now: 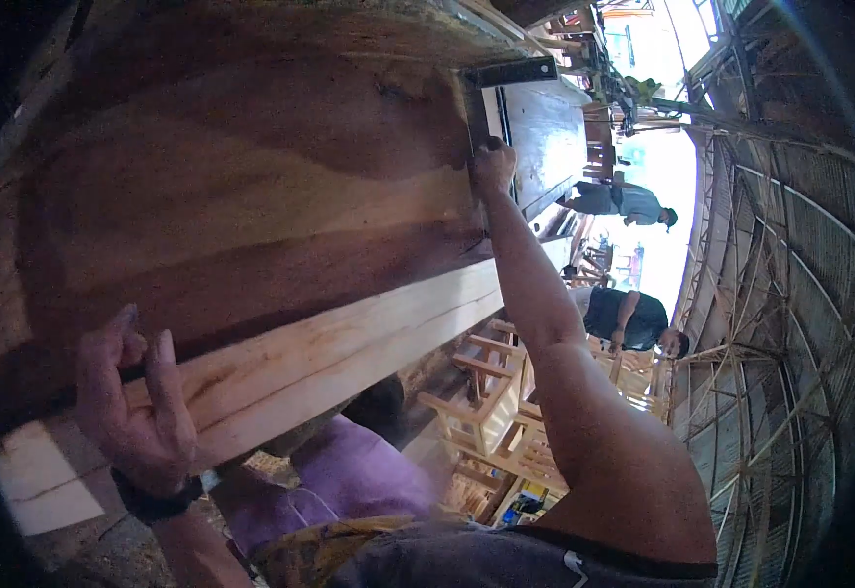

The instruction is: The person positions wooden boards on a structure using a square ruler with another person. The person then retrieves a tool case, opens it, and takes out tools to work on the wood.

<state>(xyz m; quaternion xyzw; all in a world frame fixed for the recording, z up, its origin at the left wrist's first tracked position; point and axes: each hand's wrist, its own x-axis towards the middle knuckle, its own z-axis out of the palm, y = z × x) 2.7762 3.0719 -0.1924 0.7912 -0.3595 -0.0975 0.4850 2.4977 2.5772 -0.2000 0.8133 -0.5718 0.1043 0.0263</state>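
The view lies on its side, with the roof at the right. My right hand [494,169] is closed at the far end of a large brown wooden panel [349,147]; what it holds is hidden. My left hand [143,402], with a dark band [153,495] at its wrist, is at the lower left. Its thumb and fingers are apart and curved, over the edge of a pale plank [349,338] that runs along the panel. Nothing shows between them. A dark metal bracket [516,73] is fixed near the panel's corner, just beyond my right hand.
Two people stand further off, one in a light shirt [640,204] and one in a dark shirt [633,314]. Wooden frames [491,412] stand beyond the plank. A long dark tabletop [550,137] lies past the panel. A pale board [45,480] is at the lower left.
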